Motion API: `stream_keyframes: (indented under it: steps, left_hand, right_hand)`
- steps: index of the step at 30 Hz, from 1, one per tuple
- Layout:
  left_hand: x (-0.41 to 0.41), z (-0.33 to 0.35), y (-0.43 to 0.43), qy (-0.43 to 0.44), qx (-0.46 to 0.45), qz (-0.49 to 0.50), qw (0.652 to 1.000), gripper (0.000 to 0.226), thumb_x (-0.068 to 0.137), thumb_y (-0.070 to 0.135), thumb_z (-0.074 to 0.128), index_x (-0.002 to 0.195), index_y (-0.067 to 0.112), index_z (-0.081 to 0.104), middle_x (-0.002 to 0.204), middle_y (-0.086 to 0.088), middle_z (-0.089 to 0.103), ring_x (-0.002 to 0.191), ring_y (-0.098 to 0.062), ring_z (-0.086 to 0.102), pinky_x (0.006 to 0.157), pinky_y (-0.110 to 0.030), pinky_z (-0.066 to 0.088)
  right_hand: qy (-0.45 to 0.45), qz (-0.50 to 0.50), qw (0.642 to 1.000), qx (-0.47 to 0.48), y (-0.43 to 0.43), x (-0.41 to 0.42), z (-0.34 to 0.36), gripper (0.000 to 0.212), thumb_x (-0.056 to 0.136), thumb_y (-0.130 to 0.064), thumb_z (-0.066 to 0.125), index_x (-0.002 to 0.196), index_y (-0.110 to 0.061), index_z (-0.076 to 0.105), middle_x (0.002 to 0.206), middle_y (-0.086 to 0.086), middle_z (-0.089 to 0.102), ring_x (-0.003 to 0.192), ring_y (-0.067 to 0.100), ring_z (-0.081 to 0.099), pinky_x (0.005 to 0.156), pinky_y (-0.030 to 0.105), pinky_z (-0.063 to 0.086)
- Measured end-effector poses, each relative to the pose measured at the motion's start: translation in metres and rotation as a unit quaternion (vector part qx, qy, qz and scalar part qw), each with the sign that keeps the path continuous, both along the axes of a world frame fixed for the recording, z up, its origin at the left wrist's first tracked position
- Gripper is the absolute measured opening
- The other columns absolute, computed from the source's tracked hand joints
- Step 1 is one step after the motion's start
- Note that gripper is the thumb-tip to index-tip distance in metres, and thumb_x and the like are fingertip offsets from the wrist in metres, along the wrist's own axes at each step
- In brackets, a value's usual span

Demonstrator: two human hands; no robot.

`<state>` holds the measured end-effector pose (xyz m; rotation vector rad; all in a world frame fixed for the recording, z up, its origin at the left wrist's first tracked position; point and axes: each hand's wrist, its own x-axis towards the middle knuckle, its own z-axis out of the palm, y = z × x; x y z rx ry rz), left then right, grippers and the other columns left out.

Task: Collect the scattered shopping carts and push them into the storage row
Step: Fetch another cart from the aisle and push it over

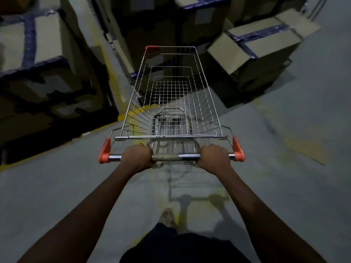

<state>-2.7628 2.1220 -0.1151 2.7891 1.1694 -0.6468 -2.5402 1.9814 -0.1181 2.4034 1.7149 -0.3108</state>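
A silver wire shopping cart [171,95] with orange corner caps stands straight in front of me, its basket empty. My left hand [137,155] grips the left part of the cart's chrome handle bar [188,156]. My right hand [215,156] grips the same bar further right. Both arms reach forward from the bottom of the view. No other cart is in view.
Stacked cardboard boxes [38,54] with blue tape stand close on the left behind a yellow floor line [121,95]. More boxes [254,50] rise ahead and to the right of the cart's nose. Grey concrete floor [296,130] stretches to the right. My foot [168,215] shows below the cart.
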Motion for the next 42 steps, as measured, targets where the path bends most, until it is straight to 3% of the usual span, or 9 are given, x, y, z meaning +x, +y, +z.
stream_keyframes:
  steps: [12, 22, 26, 32, 42]
  left_hand:
    - [0.16, 0.015, -0.155, -0.004, -0.019, -0.166, 0.986, 0.033, 0.082, 0.047, 0.06, 0.1, 0.02, 0.065, 0.098, -0.007, 0.066, 0.088, -0.028, 0.065, 0.075, -0.036, 0.052]
    - [0.327, 0.015, -0.276, -0.025, -0.024, -0.32, 0.947, 0.03, 0.084, 0.044, 0.057, 0.098, 0.019, 0.065, 0.101, -0.006, 0.068, 0.094, -0.027, 0.065, 0.074, -0.035, 0.05]
    - [0.41, 0.01, -0.313, -0.022, -0.038, -0.384, 0.922, 0.029, 0.084, 0.044, 0.057, 0.096, 0.019, 0.064, 0.1, -0.004, 0.069, 0.091, -0.024, 0.066, 0.071, -0.035, 0.05]
    - [0.533, 0.003, -0.36, -0.03, -0.034, -0.476, 0.878, 0.032, 0.082, 0.045, 0.058, 0.1, 0.018, 0.066, 0.103, -0.006, 0.069, 0.097, -0.027, 0.065, 0.08, -0.039, 0.053]
    - [0.72, -0.001, -0.445, -0.027, -0.041, -0.62, 0.783, 0.032, 0.086, 0.042, 0.059, 0.106, 0.018, 0.063, 0.108, -0.008, 0.066, 0.101, -0.027, 0.063, 0.081, -0.038, 0.052]
  right_hand:
    - [0.02, -0.179, 0.984, -0.009, -0.216, 0.097, 0.011, 0.03, 0.078, -0.037, 0.057, 0.098, -0.017, 0.066, 0.099, 0.008, 0.069, 0.091, 0.032, 0.066, 0.075, 0.033, 0.049]
    - [0.045, -0.352, 0.935, 0.002, -0.373, 0.197, 0.013, 0.03, 0.077, -0.043, 0.059, 0.093, -0.019, 0.068, 0.094, 0.004, 0.07, 0.088, 0.027, 0.066, 0.074, 0.032, 0.047]
    - [0.045, -0.418, 0.907, 0.008, -0.424, 0.243, 0.012, 0.029, 0.079, -0.041, 0.059, 0.097, -0.02, 0.067, 0.096, 0.003, 0.07, 0.088, 0.025, 0.066, 0.074, 0.032, 0.046]
    - [0.018, -0.505, 0.863, 0.02, -0.477, 0.307, 0.011, 0.025, 0.083, -0.036, 0.061, 0.099, -0.019, 0.067, 0.1, 0.005, 0.069, 0.095, 0.027, 0.065, 0.08, 0.033, 0.048]
    - [0.009, -0.647, 0.762, 0.024, -0.547, 0.403, 0.011, 0.026, 0.087, -0.03, 0.055, 0.105, -0.014, 0.065, 0.107, 0.008, 0.067, 0.102, 0.028, 0.062, 0.085, 0.034, 0.047]
